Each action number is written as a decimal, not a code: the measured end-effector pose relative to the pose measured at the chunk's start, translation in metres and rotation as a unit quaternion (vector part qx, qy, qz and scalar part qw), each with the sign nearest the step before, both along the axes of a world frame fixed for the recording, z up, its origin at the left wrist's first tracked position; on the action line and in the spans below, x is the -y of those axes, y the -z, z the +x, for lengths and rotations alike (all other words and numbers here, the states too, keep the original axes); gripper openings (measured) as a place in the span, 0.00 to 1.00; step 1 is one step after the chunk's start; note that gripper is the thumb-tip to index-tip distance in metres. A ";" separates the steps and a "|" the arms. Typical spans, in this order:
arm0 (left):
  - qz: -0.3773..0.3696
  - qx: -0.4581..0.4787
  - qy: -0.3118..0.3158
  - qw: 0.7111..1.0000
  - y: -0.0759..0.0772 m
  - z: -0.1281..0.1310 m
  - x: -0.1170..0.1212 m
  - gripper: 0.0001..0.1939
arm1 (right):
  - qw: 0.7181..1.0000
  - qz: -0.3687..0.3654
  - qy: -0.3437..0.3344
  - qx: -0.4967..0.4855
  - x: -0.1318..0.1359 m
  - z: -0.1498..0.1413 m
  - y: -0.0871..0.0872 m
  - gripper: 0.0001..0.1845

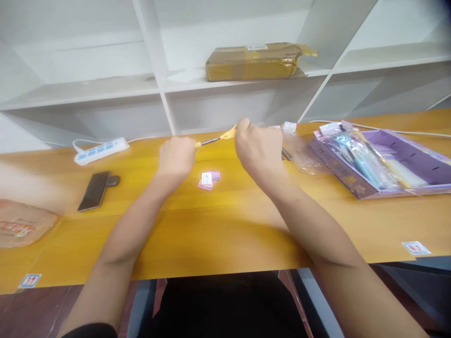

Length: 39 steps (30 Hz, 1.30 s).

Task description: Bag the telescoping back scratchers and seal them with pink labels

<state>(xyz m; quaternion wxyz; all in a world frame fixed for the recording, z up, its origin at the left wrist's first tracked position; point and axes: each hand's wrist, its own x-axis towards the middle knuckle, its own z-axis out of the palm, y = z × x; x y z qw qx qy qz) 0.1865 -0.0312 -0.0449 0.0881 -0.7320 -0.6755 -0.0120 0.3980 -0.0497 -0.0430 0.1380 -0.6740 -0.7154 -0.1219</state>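
Both of my hands are closed on one thin yellow stick with a metal shaft (210, 141), held across above the table. My left hand (177, 156) wraps its left end, where a short yellow piece shows. My right hand (260, 148) grips the other end, beside a wider yellow part. The fists hide both ends, so its exact kind is unclear. On the table below, between the hands, lie small pink-and-white paper pieces (207, 179). Just right of my right hand are short metal rods (287, 154), partly hidden, and a crumpled clear plastic wrapper (305, 152).
A purple box (352, 180) holding packaged items stands at right. A power strip (102, 151), a phone (94, 190) with a small black object (113, 180), and an orange-brown bag (24, 223) lie at left. A taped parcel (252, 62) sits on the white shelf behind.
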 end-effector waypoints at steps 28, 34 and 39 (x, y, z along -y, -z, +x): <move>-0.001 -0.019 0.039 0.999 -0.006 -0.018 0.012 0.16 | 0.997 0.003 -0.003 0.075 0.009 -0.009 0.005 0.17; 0.006 -0.019 0.034 0.999 -0.010 -0.015 0.014 0.17 | 0.995 0.045 -0.022 0.088 -0.005 0.000 0.011 0.16; 0.028 -0.006 0.038 0.999 -0.013 -0.015 0.007 0.19 | 0.994 0.080 -0.004 0.077 -0.016 0.017 0.007 0.15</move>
